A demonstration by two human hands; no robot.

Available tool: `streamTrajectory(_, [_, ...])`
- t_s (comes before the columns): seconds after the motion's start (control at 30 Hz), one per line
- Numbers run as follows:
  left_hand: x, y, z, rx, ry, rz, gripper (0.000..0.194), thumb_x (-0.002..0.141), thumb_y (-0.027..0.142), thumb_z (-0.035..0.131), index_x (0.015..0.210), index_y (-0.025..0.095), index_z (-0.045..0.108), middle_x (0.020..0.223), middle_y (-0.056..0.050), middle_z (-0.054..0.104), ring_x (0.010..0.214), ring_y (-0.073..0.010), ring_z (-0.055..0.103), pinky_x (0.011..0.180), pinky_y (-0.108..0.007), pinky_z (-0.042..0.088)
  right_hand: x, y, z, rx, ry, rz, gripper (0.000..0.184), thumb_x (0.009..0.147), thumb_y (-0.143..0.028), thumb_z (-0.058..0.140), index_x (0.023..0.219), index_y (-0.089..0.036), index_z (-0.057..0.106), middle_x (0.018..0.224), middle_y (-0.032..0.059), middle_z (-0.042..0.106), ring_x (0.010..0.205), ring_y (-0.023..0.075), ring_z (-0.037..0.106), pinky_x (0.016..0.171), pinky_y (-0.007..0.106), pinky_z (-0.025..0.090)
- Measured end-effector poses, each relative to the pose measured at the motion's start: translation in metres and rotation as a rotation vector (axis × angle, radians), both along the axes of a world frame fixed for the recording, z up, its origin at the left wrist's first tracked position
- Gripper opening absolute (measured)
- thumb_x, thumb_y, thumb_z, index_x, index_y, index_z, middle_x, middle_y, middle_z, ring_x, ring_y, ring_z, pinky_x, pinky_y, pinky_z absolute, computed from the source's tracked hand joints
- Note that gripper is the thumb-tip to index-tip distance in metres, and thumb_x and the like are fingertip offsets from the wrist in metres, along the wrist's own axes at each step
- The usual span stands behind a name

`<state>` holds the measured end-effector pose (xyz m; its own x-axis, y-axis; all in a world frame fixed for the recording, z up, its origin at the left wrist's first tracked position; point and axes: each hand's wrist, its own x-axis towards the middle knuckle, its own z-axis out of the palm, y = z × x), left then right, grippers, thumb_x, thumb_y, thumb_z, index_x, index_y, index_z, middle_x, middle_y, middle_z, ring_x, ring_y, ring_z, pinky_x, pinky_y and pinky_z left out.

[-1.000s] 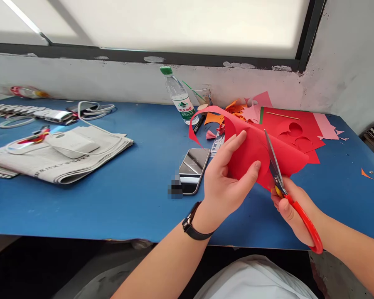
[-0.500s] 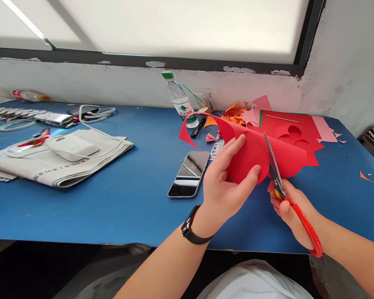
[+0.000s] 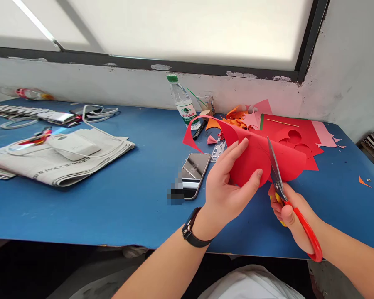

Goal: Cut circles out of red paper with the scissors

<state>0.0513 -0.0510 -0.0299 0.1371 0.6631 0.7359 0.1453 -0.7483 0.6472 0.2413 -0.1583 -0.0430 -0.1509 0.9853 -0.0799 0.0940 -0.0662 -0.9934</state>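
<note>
A curled sheet of red paper (image 3: 249,160) is held above the blue table by my left hand (image 3: 229,182), its thumb on the near side and its fingers along the left part. From the sheet's upper left a narrow cut strip loops out to a pointed end. My right hand (image 3: 294,211) grips a pair of scissors (image 3: 305,226) with red and yellow handles. The blades point up and lie against the paper, right of my left thumb. Faint drawn curves show on the paper near the blades.
A phone (image 3: 195,170) lies left of my left hand. Behind it stand a water bottle (image 3: 187,109) and a cup (image 3: 208,101). Orange scraps (image 3: 235,116) and red sheets (image 3: 307,133) lie at the back right. Folded newspaper (image 3: 68,166) with a cable is on the left of the table (image 3: 112,216).
The camera view has shifted slightly, so the whole scene sits a little differently. Both hands keep their grips, and the scissors and red paper stay in nearly the same relation.
</note>
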Motion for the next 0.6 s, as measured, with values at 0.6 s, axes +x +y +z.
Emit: streamTrajectory(0.6, [0.001, -0.0002, 0.0039, 0.021, -0.031, -0.01, 0.063, 0.092, 0.025, 0.088, 0.154, 0.025, 0.072, 0.152, -0.011, 0.077, 0.147, -0.0348, 0.07, 0.123, -0.047, 0.061, -0.0017, -0.0011, 0.0026, 0.015, -0.041, -0.057, 0.093, 0.078, -0.11, 0.059, 0.119, -0.027, 0.056, 0.084, -0.0055, 0.045, 0.067, 0.0154, 0.038, 0.061, 0.032, 0.026])
